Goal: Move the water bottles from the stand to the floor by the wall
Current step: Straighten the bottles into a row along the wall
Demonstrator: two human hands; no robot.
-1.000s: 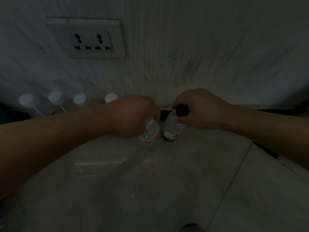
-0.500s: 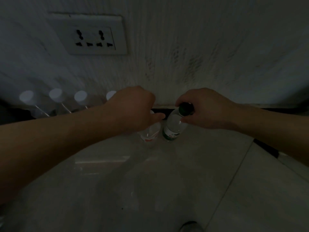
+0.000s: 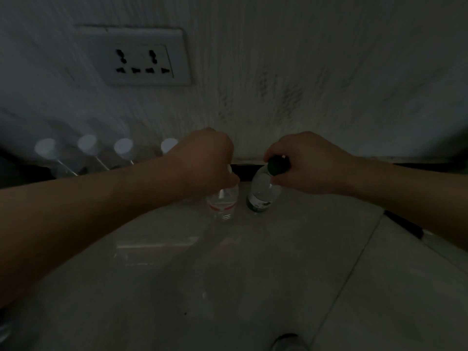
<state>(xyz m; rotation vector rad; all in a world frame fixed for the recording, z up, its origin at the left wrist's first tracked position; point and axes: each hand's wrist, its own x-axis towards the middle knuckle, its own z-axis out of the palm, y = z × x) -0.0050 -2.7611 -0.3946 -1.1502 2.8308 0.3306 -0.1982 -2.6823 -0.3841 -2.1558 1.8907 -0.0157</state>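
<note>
Two clear water bottles stand upright on the tiled floor close to the wall. The one with a red label [image 3: 222,205] has its top covered by my left hand [image 3: 205,163], whose curled fingers hold its neck. The one with a green label and dark cap [image 3: 260,196] is held at the cap by my right hand [image 3: 301,163]. The two bottles stand side by side, a small gap between them. To the left, several more bottles with white caps [image 3: 87,144] line the wall.
A white double wall socket [image 3: 144,58] sits above the row of bottles. A dark skirting strip [image 3: 243,171] runs along the base of the wall. Glossy floor tiles [image 3: 228,274] stretch toward me, with a grout line at the right.
Both hands stay on the bottle tops. The view has shifted slightly, and the two bottles sit a little closer to the wall than a second ago.
</note>
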